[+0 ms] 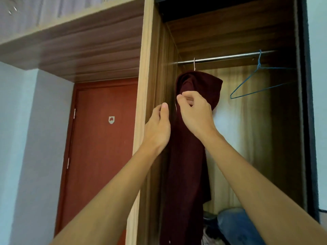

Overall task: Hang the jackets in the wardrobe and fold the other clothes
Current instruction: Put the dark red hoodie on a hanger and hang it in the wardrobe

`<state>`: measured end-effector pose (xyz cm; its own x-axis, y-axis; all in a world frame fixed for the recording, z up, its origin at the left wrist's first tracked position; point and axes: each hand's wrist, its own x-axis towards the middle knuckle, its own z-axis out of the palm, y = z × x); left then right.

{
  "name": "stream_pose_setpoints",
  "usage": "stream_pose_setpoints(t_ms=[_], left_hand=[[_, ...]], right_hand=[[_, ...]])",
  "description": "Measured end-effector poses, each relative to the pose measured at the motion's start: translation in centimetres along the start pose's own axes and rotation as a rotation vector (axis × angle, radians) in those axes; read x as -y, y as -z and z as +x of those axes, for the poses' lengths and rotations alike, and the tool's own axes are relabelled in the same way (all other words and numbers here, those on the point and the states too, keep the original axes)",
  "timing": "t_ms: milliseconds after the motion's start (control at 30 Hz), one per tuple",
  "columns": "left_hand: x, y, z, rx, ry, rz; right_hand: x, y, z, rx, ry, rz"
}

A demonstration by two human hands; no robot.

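Maroon hooded jacket [187,156] is in the wardrobe [146,76], hung on a white hanger [194,65] at the far left end of the rail [230,57], with its body dropping straight down along the side panel. Both hands are raised to the jacket front just under the hood. Right hand [196,114] has its fingers curled, thumb and forefinger pinching the fabric at the top of the zipper [176,107], probably to pull the front edges together so the jacket sits square and doesn't slide off. Left hand [157,128] is at the jacket's left edge with thumb pressed to fingertips in a narrow pinch. Can't tell if it has cloth or is just beside it, since the edge is dark and lost against the panel. Step looks like straightening or closing the front after hanging, so this jacket is about done. An empty blue hanger [256,80] hangs well apart to the right on the same rail, likely there for another jacket. Blue bundle [235,225] lies on the wardrobe floor, contents unclear. Red door [99,147] is to the left, shut. No clothes for folding are in view.
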<state>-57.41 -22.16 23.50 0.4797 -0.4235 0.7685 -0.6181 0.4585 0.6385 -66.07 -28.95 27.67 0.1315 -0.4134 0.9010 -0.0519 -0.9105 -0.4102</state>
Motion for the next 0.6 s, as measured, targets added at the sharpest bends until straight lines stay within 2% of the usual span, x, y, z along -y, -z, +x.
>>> stream_pose_setpoints(t_ms=[167,267,600], left_hand=[[-0.3,7.0,-3.7,-0.064,0.042,0.147],[0.6,12.0,-6.5,-0.058,0.041,0.318],[8.0,31.3,-14.5,-0.128,0.255,0.744]], right_hand=[[4.6,-2.7,-5.3,0.114,-0.02,0.122],[6.5,-5.1,-8.4,0.197,-0.05,0.169],[9.0,-19.6,-18.6,0.613,0.017,0.157]])
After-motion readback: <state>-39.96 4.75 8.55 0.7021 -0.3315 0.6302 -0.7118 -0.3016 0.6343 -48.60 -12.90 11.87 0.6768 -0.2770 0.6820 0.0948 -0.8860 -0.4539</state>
